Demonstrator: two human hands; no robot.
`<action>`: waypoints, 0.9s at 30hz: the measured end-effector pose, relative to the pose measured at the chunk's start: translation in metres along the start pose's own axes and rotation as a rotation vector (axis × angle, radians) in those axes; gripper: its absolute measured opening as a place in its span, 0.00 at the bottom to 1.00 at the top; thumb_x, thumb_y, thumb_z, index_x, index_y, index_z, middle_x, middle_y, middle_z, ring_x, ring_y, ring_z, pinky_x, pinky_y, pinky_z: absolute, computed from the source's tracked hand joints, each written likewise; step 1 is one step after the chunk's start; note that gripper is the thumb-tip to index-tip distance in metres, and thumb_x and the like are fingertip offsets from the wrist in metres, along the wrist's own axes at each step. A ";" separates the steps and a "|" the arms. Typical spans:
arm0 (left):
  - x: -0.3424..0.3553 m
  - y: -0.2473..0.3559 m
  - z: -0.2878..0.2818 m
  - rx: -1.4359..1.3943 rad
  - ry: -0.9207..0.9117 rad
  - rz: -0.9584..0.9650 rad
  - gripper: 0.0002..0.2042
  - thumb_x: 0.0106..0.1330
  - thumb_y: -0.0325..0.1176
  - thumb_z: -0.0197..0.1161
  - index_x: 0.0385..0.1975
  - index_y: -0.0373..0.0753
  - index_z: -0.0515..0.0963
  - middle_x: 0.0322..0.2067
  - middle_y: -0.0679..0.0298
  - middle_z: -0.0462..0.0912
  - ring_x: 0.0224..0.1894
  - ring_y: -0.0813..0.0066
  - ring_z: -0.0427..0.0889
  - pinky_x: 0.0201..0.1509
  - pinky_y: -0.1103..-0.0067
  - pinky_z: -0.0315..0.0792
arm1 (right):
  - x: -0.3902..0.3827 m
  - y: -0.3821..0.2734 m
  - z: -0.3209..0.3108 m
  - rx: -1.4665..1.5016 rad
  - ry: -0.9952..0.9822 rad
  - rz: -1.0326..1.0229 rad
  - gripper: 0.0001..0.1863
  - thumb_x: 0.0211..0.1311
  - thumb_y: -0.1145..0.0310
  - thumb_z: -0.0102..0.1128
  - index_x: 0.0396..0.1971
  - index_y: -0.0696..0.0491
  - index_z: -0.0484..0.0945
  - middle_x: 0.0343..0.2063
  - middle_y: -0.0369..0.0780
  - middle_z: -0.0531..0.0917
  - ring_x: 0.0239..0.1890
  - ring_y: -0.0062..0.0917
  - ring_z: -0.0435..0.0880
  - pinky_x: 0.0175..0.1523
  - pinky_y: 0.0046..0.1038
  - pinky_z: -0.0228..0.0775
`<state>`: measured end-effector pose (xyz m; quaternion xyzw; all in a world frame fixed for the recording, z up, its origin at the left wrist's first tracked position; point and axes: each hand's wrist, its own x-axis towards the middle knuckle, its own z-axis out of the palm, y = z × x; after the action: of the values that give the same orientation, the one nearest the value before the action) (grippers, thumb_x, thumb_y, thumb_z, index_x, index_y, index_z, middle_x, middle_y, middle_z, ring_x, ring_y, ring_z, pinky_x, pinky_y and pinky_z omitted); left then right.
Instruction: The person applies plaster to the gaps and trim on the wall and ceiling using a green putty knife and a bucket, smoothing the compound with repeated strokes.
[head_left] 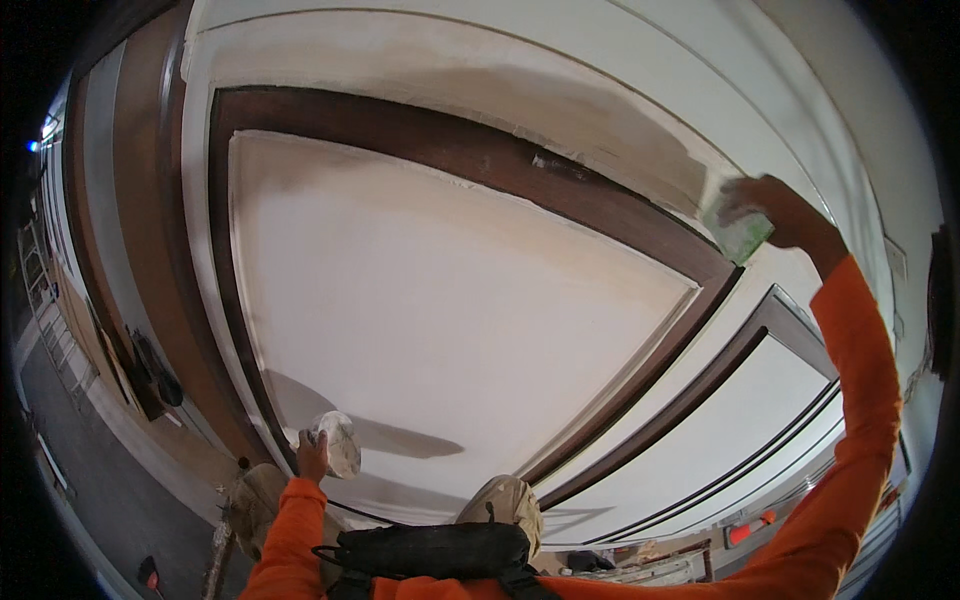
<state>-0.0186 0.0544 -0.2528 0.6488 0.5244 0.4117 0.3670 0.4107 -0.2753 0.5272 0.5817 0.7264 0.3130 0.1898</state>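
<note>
My right hand (765, 212) is raised at the upper right, its fingers closed on a flat, pale green putty spreader (741, 240). The spreader lies against the wall by the far right corner of a dark brown frame (480, 140). Motion smears the fingertips a little. Low on the left, my left hand (313, 454) grips a rounded white tub (341, 445) coated in whitish paste. Its inside cannot be made out. Above the frame, a beige-grey patch (560, 110) darkens the wall and ends near the spreader. The frame borders a large whitish panel (450, 290).
Brown and grey upright boards (140, 200) line the left side. A ladder (45, 290) stands at the far left over grey floor (110, 480). To the right is a second dark-framed panel (730, 400). A black pouch (430, 555) hangs at my front. An orange-red object (748, 528) lies lower right.
</note>
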 end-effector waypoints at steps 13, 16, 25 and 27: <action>-0.004 -0.008 -0.002 -0.102 0.029 -0.054 0.26 0.70 0.49 0.57 0.52 0.28 0.68 0.43 0.44 0.80 0.44 0.47 0.80 0.47 0.62 0.72 | 0.105 -0.130 0.112 0.337 0.975 0.452 0.25 0.60 0.76 0.58 0.60 0.52 0.75 0.57 0.45 0.78 0.61 0.34 0.75 0.68 0.33 0.62; -0.009 0.014 0.000 -0.134 -0.059 -0.112 0.27 0.70 0.49 0.57 0.53 0.29 0.68 0.42 0.42 0.80 0.44 0.44 0.80 0.47 0.61 0.72 | 0.129 -0.140 0.124 0.045 0.939 0.420 0.33 0.52 0.79 0.60 0.63 0.53 0.71 0.63 0.44 0.72 0.65 0.42 0.68 0.71 0.40 0.58; 0.001 -0.001 0.002 -0.123 -0.009 -0.054 0.26 0.70 0.50 0.58 0.54 0.31 0.68 0.44 0.41 0.81 0.46 0.42 0.81 0.48 0.61 0.73 | 0.128 -0.155 0.113 0.037 0.666 0.364 0.35 0.44 0.82 0.61 0.59 0.52 0.74 0.58 0.43 0.76 0.60 0.44 0.71 0.64 0.40 0.67; -0.001 0.004 -0.003 -0.090 0.028 -0.042 0.27 0.70 0.50 0.57 0.54 0.31 0.68 0.44 0.42 0.81 0.46 0.43 0.81 0.48 0.61 0.73 | 0.113 -0.147 0.092 0.202 0.701 0.272 0.33 0.43 0.87 0.58 0.56 0.53 0.77 0.53 0.45 0.80 0.57 0.43 0.76 0.62 0.37 0.70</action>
<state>-0.0198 0.0526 -0.2480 0.6148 0.5239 0.4360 0.3968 0.3342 -0.1633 0.3701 0.5462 0.6906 0.4420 -0.1712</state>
